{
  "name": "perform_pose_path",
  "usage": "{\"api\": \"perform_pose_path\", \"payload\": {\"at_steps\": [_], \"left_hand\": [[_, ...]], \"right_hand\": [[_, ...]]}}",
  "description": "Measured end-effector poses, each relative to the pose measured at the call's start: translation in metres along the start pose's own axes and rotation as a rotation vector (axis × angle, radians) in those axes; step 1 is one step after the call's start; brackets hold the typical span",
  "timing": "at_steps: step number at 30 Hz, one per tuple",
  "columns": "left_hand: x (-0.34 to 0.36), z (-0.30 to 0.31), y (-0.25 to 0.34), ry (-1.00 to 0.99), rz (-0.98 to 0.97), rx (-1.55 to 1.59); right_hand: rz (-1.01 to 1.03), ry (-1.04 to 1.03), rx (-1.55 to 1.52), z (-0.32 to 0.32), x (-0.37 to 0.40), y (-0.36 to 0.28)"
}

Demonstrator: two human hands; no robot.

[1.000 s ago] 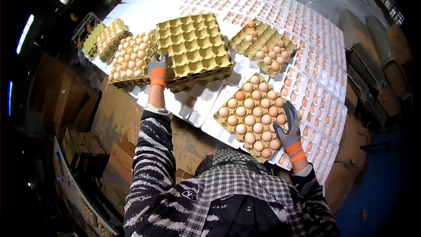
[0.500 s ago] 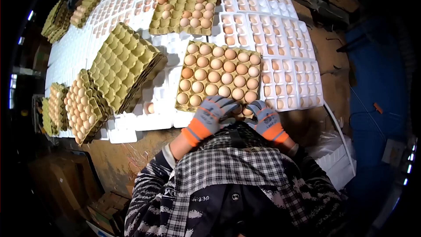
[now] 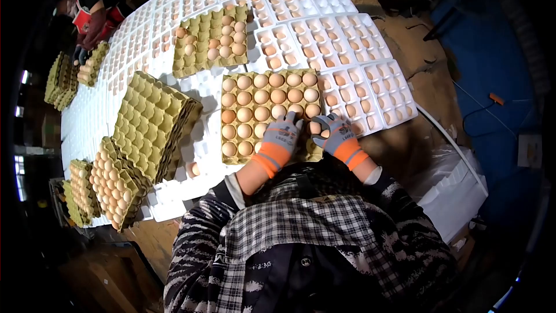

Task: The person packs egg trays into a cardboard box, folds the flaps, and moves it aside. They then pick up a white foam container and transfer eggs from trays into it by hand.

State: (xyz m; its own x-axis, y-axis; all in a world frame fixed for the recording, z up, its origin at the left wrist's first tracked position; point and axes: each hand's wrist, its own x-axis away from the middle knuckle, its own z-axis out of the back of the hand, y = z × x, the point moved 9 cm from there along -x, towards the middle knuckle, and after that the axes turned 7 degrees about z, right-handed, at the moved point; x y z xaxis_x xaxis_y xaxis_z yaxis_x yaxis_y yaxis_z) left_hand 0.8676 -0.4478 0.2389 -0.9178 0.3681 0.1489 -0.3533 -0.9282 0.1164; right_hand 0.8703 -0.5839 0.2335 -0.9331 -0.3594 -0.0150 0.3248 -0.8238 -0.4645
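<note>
My left hand, in a grey and orange glove, lies over the lower right of a pulp egg tray with its fingers curled. What sits under its palm is hidden. Close by on the right, my gloved right hand is closed around brown eggs at the tray's right edge. Rows of eggs fill the visible part of the tray, while its lower right corner shows bare pulp.
White foam trays of eggs cover the table. Behind stands a partly filled pulp tray. Stacked empty pulp trays and an egg-filled stack are at left. Another person's hand is at far left.
The view has shifted, with the table turned in frame. My right hand has closed on eggs and lifted to the tray's right edge. Another person now shows more at far left.
</note>
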Motion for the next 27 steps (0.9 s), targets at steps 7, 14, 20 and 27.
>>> {"api": "perform_pose_path", "payload": {"at_steps": [7, 14, 20, 27], "left_hand": [[0.001, 0.035, -0.034, 0.024, 0.107, 0.451], [-0.019, 0.062, -0.056, 0.186, 0.101, 0.434], [-0.038, 0.038, -0.019, 0.044, 0.055, -0.071], [-0.052, 0.084, -0.046, 0.237, 0.104, 0.544]], "right_hand": [[-0.105, 0.036, -0.879, 0.017, 0.0, 0.047], [0.079, -0.112, -0.212, 0.036, -0.045, 0.005], [0.035, -0.154, 0.183, 0.034, -0.056, 0.0], [-0.434, -0.088, -1.46, 0.055, -0.056, 0.134]]}}
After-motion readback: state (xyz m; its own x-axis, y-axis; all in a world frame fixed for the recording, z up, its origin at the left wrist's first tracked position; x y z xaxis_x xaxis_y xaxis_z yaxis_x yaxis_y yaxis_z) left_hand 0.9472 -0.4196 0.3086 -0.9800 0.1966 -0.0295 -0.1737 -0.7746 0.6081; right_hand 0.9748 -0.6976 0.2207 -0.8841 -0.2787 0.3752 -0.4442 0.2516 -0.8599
